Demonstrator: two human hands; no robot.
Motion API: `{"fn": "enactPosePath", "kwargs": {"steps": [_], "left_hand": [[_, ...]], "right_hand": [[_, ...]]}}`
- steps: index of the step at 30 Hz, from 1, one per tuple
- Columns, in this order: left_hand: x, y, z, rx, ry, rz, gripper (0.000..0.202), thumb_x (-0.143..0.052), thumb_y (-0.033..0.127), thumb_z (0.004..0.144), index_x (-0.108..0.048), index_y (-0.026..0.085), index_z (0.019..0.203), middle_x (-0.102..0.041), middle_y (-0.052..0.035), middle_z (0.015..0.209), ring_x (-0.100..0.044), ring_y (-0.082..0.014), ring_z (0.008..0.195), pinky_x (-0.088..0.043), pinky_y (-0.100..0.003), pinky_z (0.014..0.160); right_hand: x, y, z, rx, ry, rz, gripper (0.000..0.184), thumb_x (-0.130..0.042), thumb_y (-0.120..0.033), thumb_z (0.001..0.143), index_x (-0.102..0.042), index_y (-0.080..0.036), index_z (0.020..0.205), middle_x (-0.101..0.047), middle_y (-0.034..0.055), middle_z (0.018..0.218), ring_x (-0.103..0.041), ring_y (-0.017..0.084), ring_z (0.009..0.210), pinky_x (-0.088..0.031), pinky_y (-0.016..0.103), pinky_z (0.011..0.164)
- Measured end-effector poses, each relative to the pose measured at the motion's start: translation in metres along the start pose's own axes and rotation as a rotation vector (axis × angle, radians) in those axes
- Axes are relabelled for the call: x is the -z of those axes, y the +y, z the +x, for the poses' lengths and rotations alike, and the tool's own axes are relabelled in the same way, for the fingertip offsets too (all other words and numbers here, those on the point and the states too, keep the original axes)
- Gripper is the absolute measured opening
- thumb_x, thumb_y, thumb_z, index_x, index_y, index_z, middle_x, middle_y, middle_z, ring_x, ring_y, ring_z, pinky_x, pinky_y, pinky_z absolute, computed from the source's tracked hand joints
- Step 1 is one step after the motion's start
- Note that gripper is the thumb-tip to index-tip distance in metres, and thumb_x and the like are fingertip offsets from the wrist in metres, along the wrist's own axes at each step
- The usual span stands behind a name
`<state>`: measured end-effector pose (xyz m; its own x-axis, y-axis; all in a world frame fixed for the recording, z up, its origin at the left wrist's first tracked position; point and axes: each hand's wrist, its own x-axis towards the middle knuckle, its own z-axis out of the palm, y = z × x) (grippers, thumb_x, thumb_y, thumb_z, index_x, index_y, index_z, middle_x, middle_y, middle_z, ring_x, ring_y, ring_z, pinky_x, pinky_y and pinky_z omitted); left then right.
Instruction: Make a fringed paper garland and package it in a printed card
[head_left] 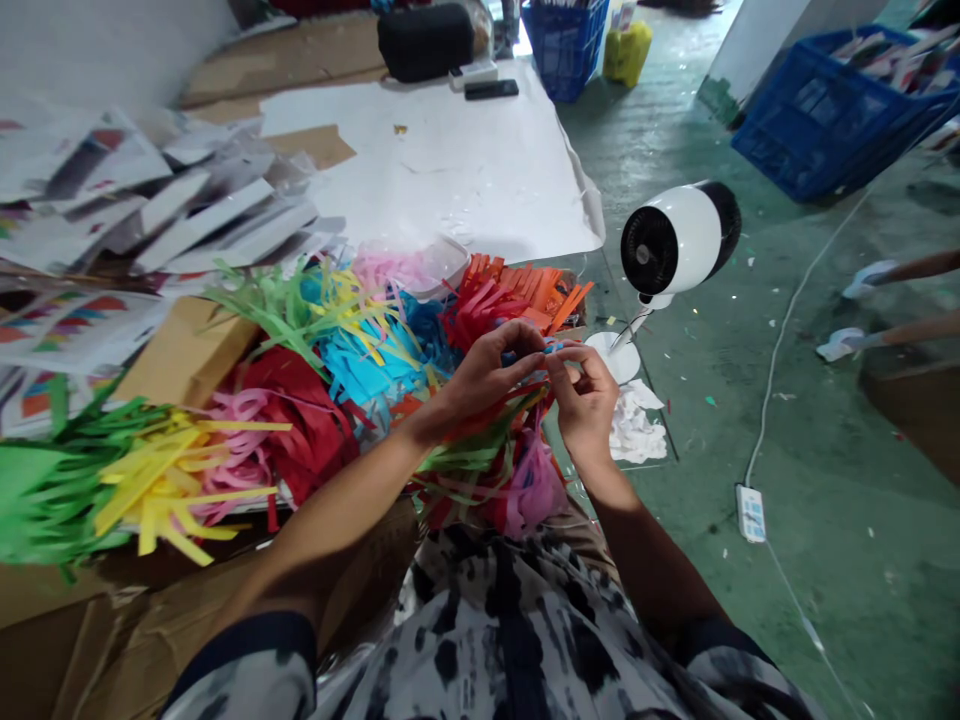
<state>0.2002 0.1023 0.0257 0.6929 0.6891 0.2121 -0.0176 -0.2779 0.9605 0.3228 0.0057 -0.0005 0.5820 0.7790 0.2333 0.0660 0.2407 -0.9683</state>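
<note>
Over my lap, my left hand (491, 372) and my right hand (583, 395) meet with thumbs and fingertips pinched together. Between them shows a small blue piece of paper (553, 347), mostly covered by the fingers. Fringed paper tassels hang just below, with a green one (480, 452) and a pink one (534, 482) over my legs. Close ahead of the hands lie red fringes (486, 312) and orange fringes (551, 297). Light blue fringes (367, 360) spread to the left of my left hand.
Dark red (304, 420), yellow (161, 470) and green fringes (67, 480) fill the left side beside a brown box (187, 350). Printed sheets (195, 210) pile behind. A fan (679, 243) stands to the right, with a power strip (751, 513) and blue crates (840, 115) on the floor.
</note>
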Motion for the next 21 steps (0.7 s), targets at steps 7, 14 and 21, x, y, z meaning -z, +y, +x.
{"fn": "enactPosePath", "kwargs": {"steps": [7, 14, 21], "left_hand": [[0.002, -0.001, -0.002, 0.035, -0.011, -0.053, 0.035, -0.077, 0.051, 0.093, -0.063, 0.019, 0.095, -0.062, -0.0012, 0.088, -0.055, -0.0133, 0.078, -0.048, -0.028, 0.073], [0.011, -0.007, -0.002, 0.131, -0.145, -0.097, 0.034, -0.081, 0.047, 0.089, -0.065, 0.018, 0.094, -0.064, -0.0017, 0.091, -0.058, -0.0135, 0.08, -0.049, -0.028, 0.075], [0.017, 0.002, -0.005, 0.224, -0.198, -0.172, 0.018, -0.078, 0.029, 0.086, -0.064, 0.019, 0.093, -0.061, -0.0008, 0.091, -0.057, -0.0134, 0.082, -0.048, -0.026, 0.072]], "right_hand": [[0.0, 0.005, -0.001, 0.034, 0.002, -0.037, 0.017, -0.071, -0.036, 0.095, -0.066, -0.022, 0.087, -0.06, -0.0015, 0.084, -0.04, 0.01, 0.062, -0.036, 0.028, 0.06], [0.0, 0.009, -0.003, 0.07, -0.023, -0.058, 0.019, -0.069, -0.037, 0.097, -0.063, -0.023, 0.088, -0.058, -0.0023, 0.082, -0.043, 0.011, 0.063, -0.036, 0.028, 0.061], [0.0, 0.011, -0.003, 0.135, -0.075, -0.04, 0.016, -0.068, -0.034, 0.098, -0.06, -0.023, 0.088, -0.064, 0.0015, 0.095, -0.06, 0.017, 0.091, -0.047, 0.034, 0.083]]}}
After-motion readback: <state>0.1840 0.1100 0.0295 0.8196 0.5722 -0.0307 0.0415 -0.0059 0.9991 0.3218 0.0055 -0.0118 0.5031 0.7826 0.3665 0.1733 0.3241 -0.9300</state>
